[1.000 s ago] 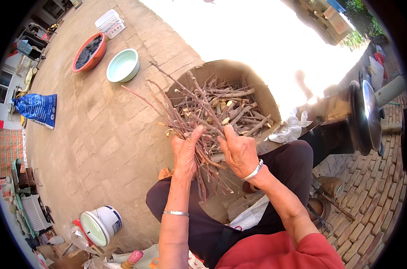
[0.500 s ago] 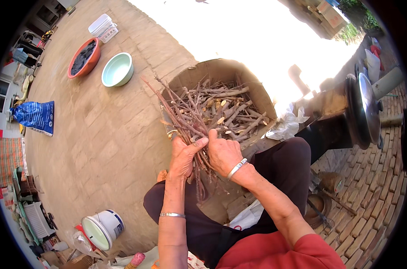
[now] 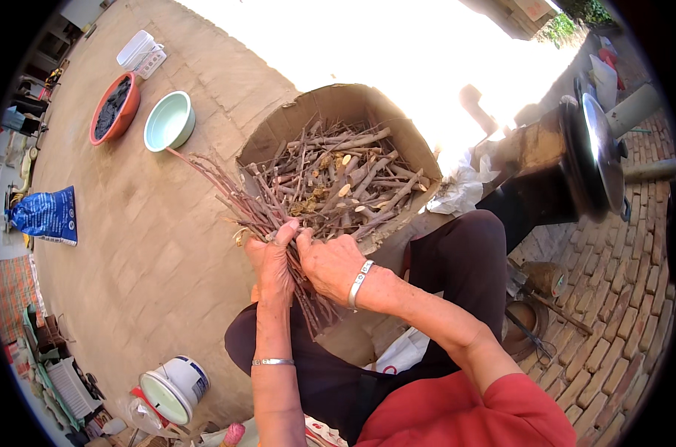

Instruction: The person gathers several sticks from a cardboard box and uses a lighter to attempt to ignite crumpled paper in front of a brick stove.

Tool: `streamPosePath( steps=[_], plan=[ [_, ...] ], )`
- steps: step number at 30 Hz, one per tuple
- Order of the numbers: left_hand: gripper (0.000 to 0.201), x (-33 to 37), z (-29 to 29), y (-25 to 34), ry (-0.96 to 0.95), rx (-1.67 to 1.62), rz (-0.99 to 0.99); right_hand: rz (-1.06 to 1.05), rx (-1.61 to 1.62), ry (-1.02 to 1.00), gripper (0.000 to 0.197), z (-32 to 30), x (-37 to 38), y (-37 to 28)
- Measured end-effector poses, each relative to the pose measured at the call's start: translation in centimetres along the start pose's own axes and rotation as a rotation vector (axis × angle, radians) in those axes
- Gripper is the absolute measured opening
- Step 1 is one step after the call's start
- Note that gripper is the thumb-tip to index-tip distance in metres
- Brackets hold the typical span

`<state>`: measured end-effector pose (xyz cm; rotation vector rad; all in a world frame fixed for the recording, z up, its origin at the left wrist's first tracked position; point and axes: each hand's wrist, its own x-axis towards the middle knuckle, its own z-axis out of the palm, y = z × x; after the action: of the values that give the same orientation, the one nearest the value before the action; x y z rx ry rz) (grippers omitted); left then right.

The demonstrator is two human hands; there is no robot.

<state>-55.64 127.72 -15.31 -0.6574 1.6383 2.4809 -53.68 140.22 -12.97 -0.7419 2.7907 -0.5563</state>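
Observation:
A bundle of thin reddish-brown twigs (image 3: 234, 195) slants between my two hands, its long ends pointing up and left and its lower ends hanging over my thigh. My left hand (image 3: 271, 261) is wrapped round the bundle, thumb on top. Close against it, my right hand (image 3: 329, 262) also grips the bundle, fingers curled; the palm side is hidden. Just beyond my hands stands a cardboard box (image 3: 416, 134) full of cut sticks (image 3: 353, 175), some showing pale cut ends. The bundle lies over the box's near left side.
At right stands a black stove (image 3: 535, 190) with a lidded pot (image 3: 604, 149). A green basin (image 3: 170, 123) and a red basin (image 3: 129, 112) sit far left. A blue bag (image 3: 46, 216) lies left, a white bucket (image 3: 185, 384) lower left. Crumpled white plastic (image 3: 461, 190) touches the box's right side.
Both hands, still gripping the twigs, have shifted left, and the bundle's long ends have swung left, away from over the box. The whole view has also shifted a little.

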Motion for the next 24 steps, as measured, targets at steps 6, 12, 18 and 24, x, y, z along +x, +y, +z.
streamPosePath(
  steps=[6,12,18,24],
  plan=[
    [0.022,-0.2,-0.7,0.5,0.111,0.013,0.141,-0.134,0.614,0.201,0.023,-1.3,-1.2,4.5],
    [0.029,-0.1,-1.7,0.8,0.139,0.028,0.117,0.369,0.435,0.254,0.024,-0.1,-0.5,21.1],
    [0.03,0.2,-2.1,0.8,0.157,0.076,0.078,0.137,0.076,-0.14,0.031,6.1,2.7,27.7],
    [0.028,-0.2,-1.9,1.4,0.205,0.117,-0.005,0.251,0.145,-0.507,0.032,8.3,4.3,20.1]
  ],
)
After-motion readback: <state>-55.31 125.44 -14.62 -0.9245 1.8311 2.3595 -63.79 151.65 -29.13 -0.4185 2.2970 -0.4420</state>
